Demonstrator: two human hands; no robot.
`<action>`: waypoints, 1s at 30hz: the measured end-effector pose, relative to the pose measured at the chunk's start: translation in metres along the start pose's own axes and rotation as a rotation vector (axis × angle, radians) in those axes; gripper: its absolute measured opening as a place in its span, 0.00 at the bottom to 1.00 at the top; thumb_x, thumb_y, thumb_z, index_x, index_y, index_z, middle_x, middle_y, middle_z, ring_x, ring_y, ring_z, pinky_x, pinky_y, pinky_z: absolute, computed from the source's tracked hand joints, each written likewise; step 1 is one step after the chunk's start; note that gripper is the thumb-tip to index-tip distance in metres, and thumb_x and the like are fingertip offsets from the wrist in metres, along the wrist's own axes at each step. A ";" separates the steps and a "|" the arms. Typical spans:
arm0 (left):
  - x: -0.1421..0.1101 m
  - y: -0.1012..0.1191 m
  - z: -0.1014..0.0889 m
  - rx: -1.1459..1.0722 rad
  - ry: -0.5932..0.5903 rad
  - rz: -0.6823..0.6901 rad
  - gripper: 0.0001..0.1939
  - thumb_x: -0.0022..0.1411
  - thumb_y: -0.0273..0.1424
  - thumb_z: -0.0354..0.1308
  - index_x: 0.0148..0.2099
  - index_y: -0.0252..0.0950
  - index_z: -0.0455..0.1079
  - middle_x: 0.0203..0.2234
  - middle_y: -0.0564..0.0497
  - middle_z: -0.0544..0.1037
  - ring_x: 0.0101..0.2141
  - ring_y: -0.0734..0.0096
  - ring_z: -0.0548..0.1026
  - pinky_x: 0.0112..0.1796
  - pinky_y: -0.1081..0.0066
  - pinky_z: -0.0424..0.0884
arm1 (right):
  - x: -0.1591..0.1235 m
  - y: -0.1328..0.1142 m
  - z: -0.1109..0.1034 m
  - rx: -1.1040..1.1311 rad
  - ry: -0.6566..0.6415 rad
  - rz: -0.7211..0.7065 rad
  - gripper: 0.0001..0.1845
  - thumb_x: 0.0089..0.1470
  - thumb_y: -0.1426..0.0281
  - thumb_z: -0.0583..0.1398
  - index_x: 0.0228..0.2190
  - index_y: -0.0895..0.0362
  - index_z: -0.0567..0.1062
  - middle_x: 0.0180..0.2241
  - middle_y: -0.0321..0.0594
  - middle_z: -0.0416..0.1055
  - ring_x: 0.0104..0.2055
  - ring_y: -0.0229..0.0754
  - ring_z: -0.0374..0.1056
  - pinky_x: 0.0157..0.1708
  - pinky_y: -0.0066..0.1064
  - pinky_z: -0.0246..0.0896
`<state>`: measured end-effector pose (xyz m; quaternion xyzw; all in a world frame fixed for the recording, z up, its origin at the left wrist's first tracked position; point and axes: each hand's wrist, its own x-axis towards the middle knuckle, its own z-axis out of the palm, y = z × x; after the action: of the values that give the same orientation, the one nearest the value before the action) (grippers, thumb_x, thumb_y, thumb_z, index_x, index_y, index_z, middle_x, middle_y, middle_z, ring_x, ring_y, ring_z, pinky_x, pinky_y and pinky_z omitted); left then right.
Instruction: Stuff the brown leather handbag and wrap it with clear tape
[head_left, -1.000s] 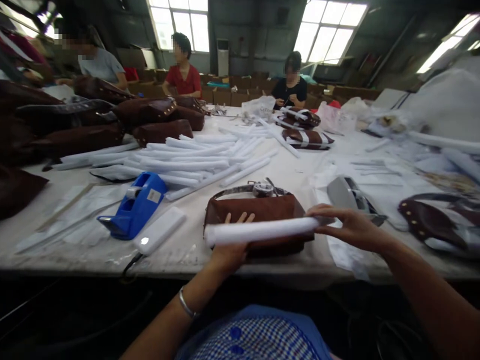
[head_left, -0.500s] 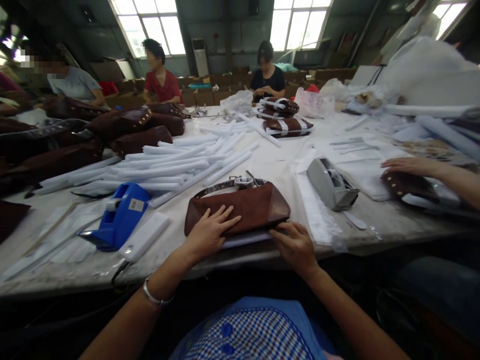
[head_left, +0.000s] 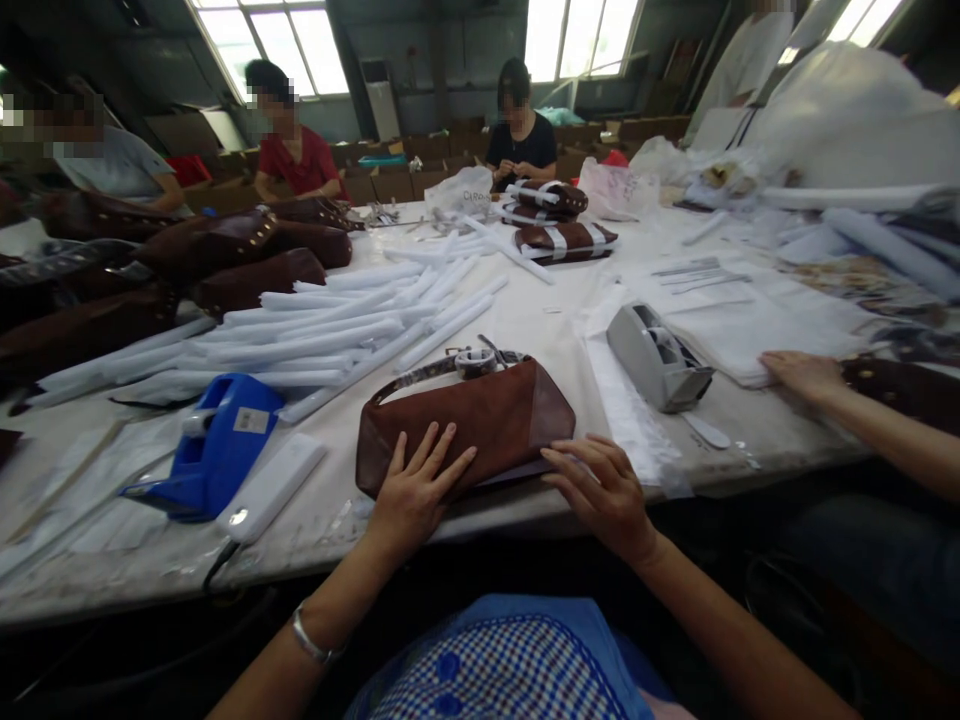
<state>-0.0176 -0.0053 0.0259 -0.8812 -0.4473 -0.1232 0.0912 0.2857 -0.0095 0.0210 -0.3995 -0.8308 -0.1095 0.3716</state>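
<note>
A brown suede handbag (head_left: 480,415) lies flat near the table's front edge, its strap and metal buckle (head_left: 474,361) along the far side. My left hand (head_left: 416,487) rests on the bag's near left part with fingers stretched out flat. My right hand (head_left: 604,490) lies at the bag's near right corner, fingers spread, touching the bag's lower edge and the table. Neither hand holds anything. A thin pale edge shows under the bag's near side.
A blue tape dispenser (head_left: 214,445) and a white flat device (head_left: 270,487) lie left. A grey tape dispenser (head_left: 655,357) stands right. White paper rolls (head_left: 330,325) and brown bags (head_left: 232,260) fill the back left. A co-worker's hand (head_left: 802,372) reaches in right. Other people sit behind.
A second ago both hands held a white paper roll across the bag. The roll is gone from view and both hands now lie flat on the bag's near edge.
</note>
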 end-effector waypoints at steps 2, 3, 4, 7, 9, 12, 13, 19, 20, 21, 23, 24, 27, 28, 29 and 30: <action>-0.001 -0.001 0.002 -0.004 0.013 -0.005 0.29 0.68 0.31 0.53 0.69 0.48 0.56 0.69 0.45 0.53 0.68 0.49 0.52 0.63 0.40 0.48 | 0.007 0.003 0.003 -0.030 -0.107 -0.040 0.33 0.60 0.74 0.63 0.63 0.50 0.63 0.61 0.45 0.67 0.64 0.54 0.59 0.64 0.53 0.54; -0.002 -0.001 0.004 -0.009 0.020 -0.006 0.30 0.67 0.31 0.54 0.69 0.49 0.56 0.69 0.46 0.53 0.68 0.49 0.52 0.64 0.40 0.48 | 0.009 0.005 0.007 -0.029 -0.168 -0.076 0.32 0.61 0.76 0.60 0.64 0.50 0.62 0.63 0.44 0.64 0.67 0.54 0.55 0.66 0.53 0.52; -0.003 0.000 0.006 -0.013 0.027 -0.007 0.30 0.67 0.31 0.55 0.69 0.49 0.56 0.69 0.46 0.54 0.68 0.48 0.52 0.64 0.40 0.47 | 0.009 0.008 0.013 -0.022 -0.213 -0.107 0.31 0.62 0.79 0.57 0.64 0.50 0.62 0.63 0.42 0.63 0.67 0.52 0.54 0.66 0.51 0.52; -0.006 0.008 0.012 -0.018 0.042 -0.028 0.31 0.65 0.29 0.55 0.69 0.50 0.57 0.69 0.48 0.55 0.68 0.49 0.52 0.64 0.39 0.44 | -0.001 0.015 0.031 -0.005 -0.218 -0.113 0.32 0.63 0.84 0.50 0.63 0.48 0.63 0.62 0.36 0.65 0.66 0.45 0.58 0.66 0.45 0.54; -0.004 0.019 0.011 -0.010 0.052 -0.080 0.31 0.65 0.27 0.54 0.68 0.48 0.59 0.69 0.49 0.55 0.68 0.49 0.52 0.65 0.39 0.43 | -0.009 0.016 0.038 -0.006 -0.188 -0.075 0.31 0.63 0.84 0.50 0.62 0.48 0.64 0.61 0.35 0.66 0.66 0.45 0.58 0.66 0.46 0.54; 0.009 0.038 0.004 -0.010 0.033 -0.162 0.28 0.64 0.28 0.54 0.66 0.40 0.63 0.70 0.45 0.52 0.69 0.48 0.50 0.65 0.41 0.47 | -0.014 0.015 0.041 0.013 -0.165 -0.069 0.31 0.63 0.83 0.49 0.62 0.47 0.64 0.61 0.36 0.66 0.66 0.45 0.58 0.66 0.47 0.55; 0.015 0.042 0.001 -0.019 0.016 -0.164 0.28 0.64 0.30 0.55 0.66 0.39 0.62 0.70 0.45 0.49 0.69 0.48 0.48 0.65 0.42 0.48 | -0.013 0.015 0.040 0.023 -0.157 -0.072 0.31 0.64 0.83 0.50 0.62 0.47 0.64 0.60 0.36 0.67 0.65 0.46 0.58 0.65 0.47 0.55; 0.032 0.047 0.021 -0.060 0.053 -0.059 0.32 0.67 0.30 0.52 0.71 0.48 0.51 0.70 0.49 0.50 0.69 0.52 0.48 0.65 0.39 0.37 | -0.003 0.012 0.029 0.117 -0.216 -0.026 0.31 0.63 0.81 0.51 0.62 0.45 0.64 0.60 0.39 0.67 0.65 0.48 0.60 0.64 0.52 0.57; 0.030 0.046 0.026 -0.065 0.067 -0.060 0.32 0.68 0.29 0.51 0.71 0.48 0.50 0.70 0.49 0.51 0.69 0.52 0.49 0.65 0.39 0.35 | -0.004 0.010 0.024 0.160 -0.232 -0.008 0.30 0.62 0.80 0.53 0.61 0.45 0.66 0.59 0.39 0.69 0.64 0.48 0.61 0.64 0.52 0.57; 0.028 0.046 0.031 -0.070 0.077 -0.064 0.32 0.68 0.29 0.50 0.71 0.49 0.50 0.70 0.49 0.52 0.69 0.53 0.50 0.65 0.39 0.34 | -0.006 0.007 0.018 0.210 -0.224 0.033 0.27 0.62 0.79 0.54 0.59 0.45 0.70 0.57 0.39 0.71 0.63 0.49 0.63 0.63 0.52 0.58; 0.025 0.045 0.037 -0.082 0.093 -0.069 0.33 0.68 0.28 0.50 0.71 0.50 0.49 0.69 0.48 0.53 0.69 0.53 0.51 0.65 0.39 0.34 | -0.012 -0.002 0.004 0.303 -0.125 0.229 0.19 0.62 0.75 0.57 0.52 0.47 0.76 0.52 0.40 0.75 0.58 0.49 0.68 0.61 0.51 0.61; 0.023 0.045 0.037 -0.086 0.095 -0.068 0.32 0.68 0.27 0.50 0.71 0.50 0.49 0.69 0.49 0.53 0.68 0.53 0.51 0.65 0.39 0.33 | -0.016 -0.007 -0.002 0.338 -0.056 0.390 0.15 0.62 0.72 0.58 0.48 0.48 0.79 0.50 0.41 0.77 0.55 0.50 0.71 0.59 0.50 0.64; 0.023 0.046 0.036 -0.094 0.090 -0.065 0.32 0.68 0.25 0.48 0.71 0.51 0.50 0.69 0.50 0.52 0.69 0.54 0.51 0.65 0.39 0.33 | -0.023 -0.020 -0.016 0.508 0.039 0.972 0.14 0.62 0.59 0.60 0.42 0.52 0.80 0.42 0.44 0.80 0.41 0.52 0.77 0.49 0.49 0.73; 0.023 0.046 0.036 -0.096 0.088 -0.066 0.32 0.68 0.25 0.48 0.71 0.51 0.50 0.69 0.50 0.52 0.69 0.54 0.51 0.65 0.39 0.33 | -0.023 -0.023 -0.018 0.614 0.031 1.134 0.18 0.60 0.55 0.61 0.42 0.54 0.80 0.40 0.45 0.80 0.37 0.52 0.78 0.45 0.48 0.75; 0.023 0.046 0.035 -0.098 0.086 -0.066 0.32 0.68 0.25 0.47 0.71 0.51 0.50 0.69 0.50 0.52 0.69 0.54 0.51 0.65 0.39 0.33 | -0.021 -0.025 -0.018 0.739 0.018 1.266 0.21 0.57 0.53 0.63 0.44 0.55 0.79 0.40 0.46 0.80 0.36 0.52 0.78 0.42 0.47 0.76; 0.023 0.046 0.035 -0.100 0.085 -0.065 0.32 0.68 0.25 0.48 0.71 0.51 0.50 0.69 0.50 0.52 0.69 0.54 0.51 0.65 0.39 0.32 | -0.019 -0.026 -0.017 0.867 0.007 1.358 0.24 0.54 0.52 0.65 0.46 0.55 0.78 0.40 0.46 0.80 0.36 0.52 0.78 0.40 0.46 0.77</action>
<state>0.0375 -0.0046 -0.0031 -0.8635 -0.4649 -0.1856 0.0620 0.2826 -0.0457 0.0226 -0.6374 -0.3738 0.4712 0.4817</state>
